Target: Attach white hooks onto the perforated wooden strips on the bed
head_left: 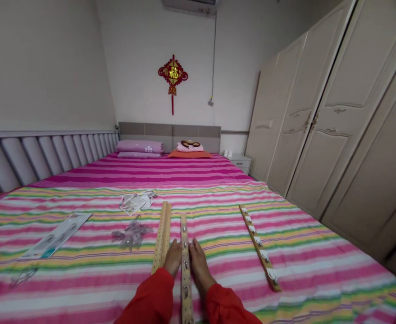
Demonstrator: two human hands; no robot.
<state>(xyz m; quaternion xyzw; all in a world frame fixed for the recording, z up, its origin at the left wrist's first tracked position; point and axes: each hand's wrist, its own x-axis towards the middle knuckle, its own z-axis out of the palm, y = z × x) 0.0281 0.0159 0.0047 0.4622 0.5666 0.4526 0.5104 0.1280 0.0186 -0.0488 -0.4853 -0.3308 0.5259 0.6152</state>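
A narrow wooden strip (185, 274) with several small metal hooks along it lies lengthwise in front of me on the striped bedsheet. My left hand (173, 257) holds its left edge, and my right hand (199, 265) holds the right edge at about the same height. The fingers of both hands are partly hidden. Just left of my left hand lie perforated wooden strips (162, 234), side by side. Farther right is another wooden strip (259, 247), which carries a row of white hook-like pieces.
Left of the strips are small clear plastic packets (133, 234), more packaging (137, 201), a long flat package (57, 236) and a crumpled clear wrapper (24, 274). Pillows (139, 146) lie by the headboard. A padded bed rail (49, 155) runs along the left; a wardrobe (319, 148) stands right.
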